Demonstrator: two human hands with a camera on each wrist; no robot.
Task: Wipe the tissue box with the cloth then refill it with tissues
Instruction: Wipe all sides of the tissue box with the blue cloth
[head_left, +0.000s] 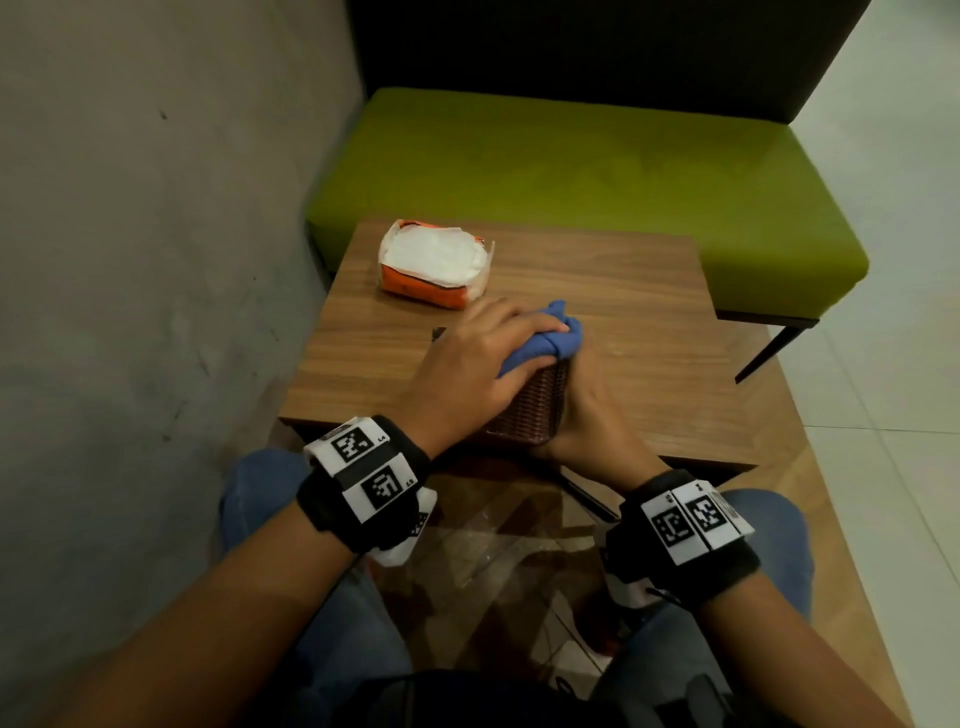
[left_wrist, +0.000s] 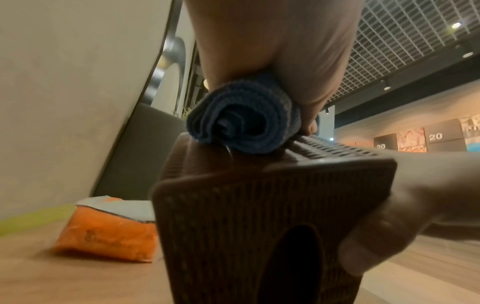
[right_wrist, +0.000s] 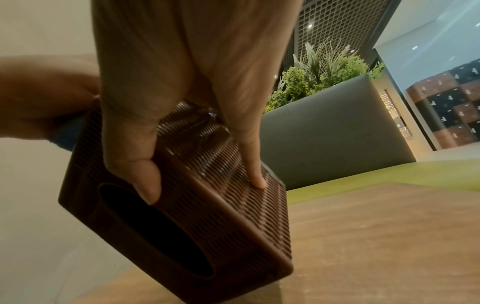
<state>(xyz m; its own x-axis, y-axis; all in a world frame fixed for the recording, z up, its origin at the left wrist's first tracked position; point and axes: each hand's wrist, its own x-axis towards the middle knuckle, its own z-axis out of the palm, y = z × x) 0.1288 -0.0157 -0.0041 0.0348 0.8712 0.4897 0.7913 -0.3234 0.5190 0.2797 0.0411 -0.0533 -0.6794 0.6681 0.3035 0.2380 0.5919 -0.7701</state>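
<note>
On the desk: everything sits on one wood-grain top.
Bench (head_left: 571, 171): green padded seat with a dark back, just behind the desk.
Desk (head_left: 623, 312): brown wood-grain top, square-cornered.
Pack (head_left: 436, 265): orange soft wrapper torn open on top, white tissues showing; lies at the far left of the desk, apart from the box.
Box (head_left: 530, 405): brown ribbed plastic with rounded edges, tipped up near the desk's front edge, its dark oval slot facing the person.
Cloth (head_left: 540, 343): blue knit, rolled into a wad, pressed on the box's upper face.
Left hand (head_left: 467, 369): palm down, grip curled around the cloth.
Right hand (head_left: 587, 415): grip clasps the box's right side, thumb at the slot edge, fingers (right_wrist: 253, 164) along the ribs.
</note>
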